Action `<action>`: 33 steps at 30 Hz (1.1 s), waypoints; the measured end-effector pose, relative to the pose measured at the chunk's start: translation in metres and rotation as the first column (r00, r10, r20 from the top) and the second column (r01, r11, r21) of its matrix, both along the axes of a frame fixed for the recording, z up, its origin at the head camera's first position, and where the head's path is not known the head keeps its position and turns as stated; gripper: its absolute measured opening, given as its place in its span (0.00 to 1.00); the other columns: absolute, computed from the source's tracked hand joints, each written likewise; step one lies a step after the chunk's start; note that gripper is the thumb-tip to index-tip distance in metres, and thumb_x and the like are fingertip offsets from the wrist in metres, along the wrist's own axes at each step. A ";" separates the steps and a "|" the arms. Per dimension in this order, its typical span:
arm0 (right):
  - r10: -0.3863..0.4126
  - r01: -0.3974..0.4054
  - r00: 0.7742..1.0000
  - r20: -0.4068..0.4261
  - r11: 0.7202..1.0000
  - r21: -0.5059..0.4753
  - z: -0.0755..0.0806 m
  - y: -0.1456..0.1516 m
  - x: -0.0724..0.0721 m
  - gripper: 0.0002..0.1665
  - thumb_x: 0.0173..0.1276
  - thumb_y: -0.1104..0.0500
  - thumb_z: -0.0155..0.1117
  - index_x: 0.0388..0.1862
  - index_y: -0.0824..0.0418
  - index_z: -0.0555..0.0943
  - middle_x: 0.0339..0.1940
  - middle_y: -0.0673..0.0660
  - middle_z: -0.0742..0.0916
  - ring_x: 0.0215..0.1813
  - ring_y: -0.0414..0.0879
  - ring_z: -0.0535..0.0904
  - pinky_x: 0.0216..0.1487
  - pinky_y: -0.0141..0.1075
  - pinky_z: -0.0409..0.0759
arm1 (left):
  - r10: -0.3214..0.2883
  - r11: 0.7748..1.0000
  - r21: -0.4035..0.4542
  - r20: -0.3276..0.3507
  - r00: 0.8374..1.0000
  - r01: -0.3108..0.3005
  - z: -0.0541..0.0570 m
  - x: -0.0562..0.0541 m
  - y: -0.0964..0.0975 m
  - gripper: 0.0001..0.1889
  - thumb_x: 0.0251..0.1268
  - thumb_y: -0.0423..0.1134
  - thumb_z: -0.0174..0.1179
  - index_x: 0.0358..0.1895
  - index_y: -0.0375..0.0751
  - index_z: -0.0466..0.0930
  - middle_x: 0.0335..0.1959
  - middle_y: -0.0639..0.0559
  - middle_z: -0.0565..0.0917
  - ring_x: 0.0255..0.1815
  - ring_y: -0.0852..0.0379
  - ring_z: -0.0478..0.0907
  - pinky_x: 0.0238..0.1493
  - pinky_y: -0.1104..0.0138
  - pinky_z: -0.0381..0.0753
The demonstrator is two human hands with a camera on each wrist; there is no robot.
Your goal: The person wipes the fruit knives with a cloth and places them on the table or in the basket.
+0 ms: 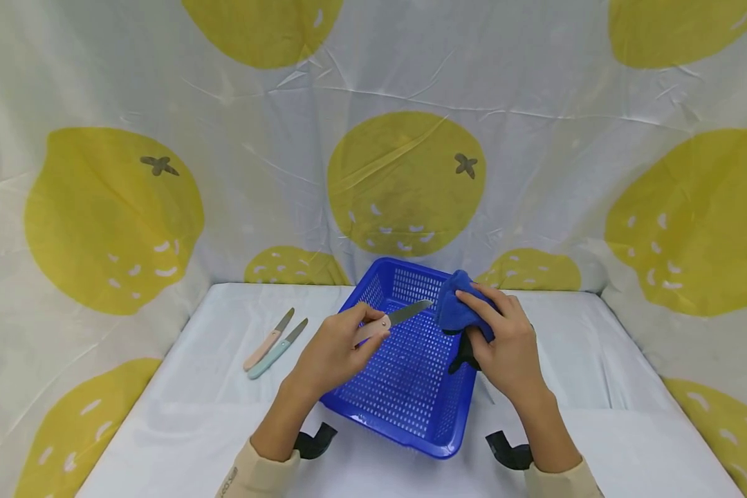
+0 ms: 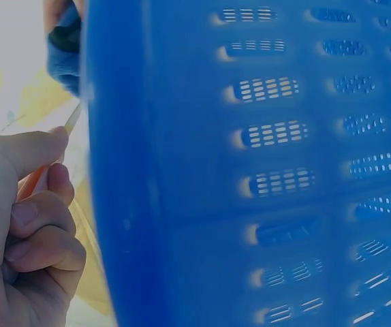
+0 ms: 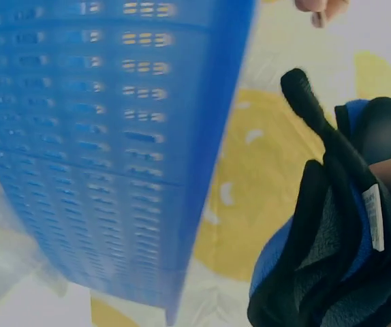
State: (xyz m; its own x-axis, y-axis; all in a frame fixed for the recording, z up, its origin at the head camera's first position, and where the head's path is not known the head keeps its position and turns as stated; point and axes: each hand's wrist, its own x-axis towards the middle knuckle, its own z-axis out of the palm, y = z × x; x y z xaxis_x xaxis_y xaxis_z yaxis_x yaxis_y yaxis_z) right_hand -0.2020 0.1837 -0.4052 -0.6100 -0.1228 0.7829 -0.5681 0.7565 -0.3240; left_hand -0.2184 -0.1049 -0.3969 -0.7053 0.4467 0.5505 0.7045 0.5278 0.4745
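Observation:
My left hand grips a pink-handled knife by its handle, with the blade pointing right above the blue plastic basket. My right hand holds a bunched blue cloth with black edging, just right of the blade tip; whether the two touch I cannot tell. In the right wrist view the cloth shows folded layers, a black hanging loop and a white label. The left wrist view shows curled fingers around the handle, while the basket wall hides most of the blade.
Two more knives, one with a pink handle and one with a mint handle, lie side by side left of the basket. A white cloth covers the table. Behind it hangs a lemon-print curtain.

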 end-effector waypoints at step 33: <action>0.185 -0.187 0.982 0.030 0.966 0.179 0.002 -0.051 0.021 0.31 0.63 0.66 0.70 0.64 0.46 0.84 0.67 0.54 0.82 0.52 0.51 0.78 0.50 0.47 0.83 | -0.023 1.000 0.008 -0.050 0.998 0.024 -0.003 0.003 0.010 0.12 0.68 0.29 0.64 0.53 0.38 0.81 0.45 0.48 0.89 0.33 0.61 0.80 0.37 0.71 0.84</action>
State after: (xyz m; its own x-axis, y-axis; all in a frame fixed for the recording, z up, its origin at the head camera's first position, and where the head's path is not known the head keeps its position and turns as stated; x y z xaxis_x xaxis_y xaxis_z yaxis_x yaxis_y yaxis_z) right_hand -0.1812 0.1323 -0.4037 -0.5731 -0.3734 0.7295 -0.7010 0.6845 -0.2003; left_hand -0.2152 -0.0946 -0.3996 -0.6663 0.4580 0.5884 0.7395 0.5070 0.4428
